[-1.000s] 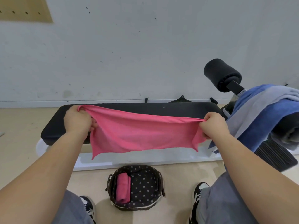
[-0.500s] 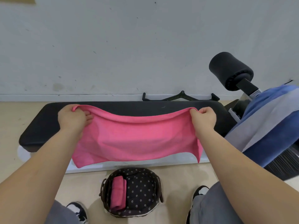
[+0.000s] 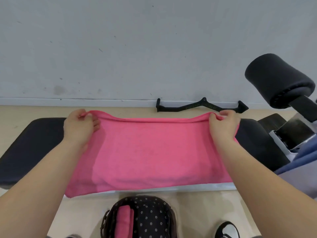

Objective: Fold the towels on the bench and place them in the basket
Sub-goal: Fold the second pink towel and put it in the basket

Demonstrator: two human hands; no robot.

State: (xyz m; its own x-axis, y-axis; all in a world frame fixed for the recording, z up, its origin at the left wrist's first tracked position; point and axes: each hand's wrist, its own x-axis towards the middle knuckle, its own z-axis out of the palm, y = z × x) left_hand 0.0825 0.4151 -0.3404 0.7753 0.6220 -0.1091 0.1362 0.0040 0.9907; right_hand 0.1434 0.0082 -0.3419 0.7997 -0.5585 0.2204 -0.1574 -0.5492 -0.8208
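Spreading across the black worktop [image 3: 34, 143], the pink towel [image 3: 151, 152] lies stretched between your hands: your left hand [image 3: 79, 128] pinches its far left corner, your right hand [image 3: 223, 126] its far right; the basket [image 3: 151, 219] sits below, near you.

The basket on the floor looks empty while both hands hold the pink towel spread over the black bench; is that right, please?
Not quite: the basket is not empty; the head view shows a folded pink towel lying in it. The rest holds: the left hand and right hand hold the spread pink towel over the black bench.
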